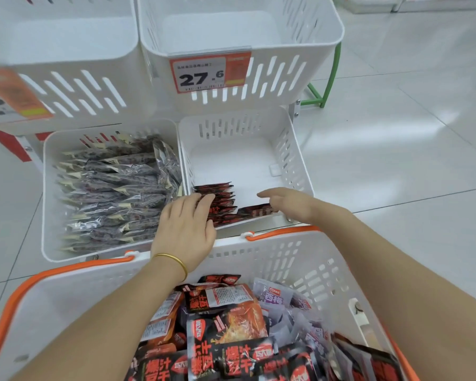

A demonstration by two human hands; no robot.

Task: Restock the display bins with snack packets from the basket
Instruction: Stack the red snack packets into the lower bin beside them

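White slotted plastic bin (294, 149), frame centre: red-black snack packets (223, 200) under left hand (184, 226), grip released, fingers flat; right hand (283, 202) over one packet, grip unclear.

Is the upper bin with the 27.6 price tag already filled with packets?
No, the upper bin behind the 27.6 price tag shows only its bare white floor.

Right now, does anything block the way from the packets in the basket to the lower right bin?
Nothing visible does. The packets lie in the open basket, and the lower right bin is open-topped with bare floor behind its short row of packets. The left hand rests on that row.
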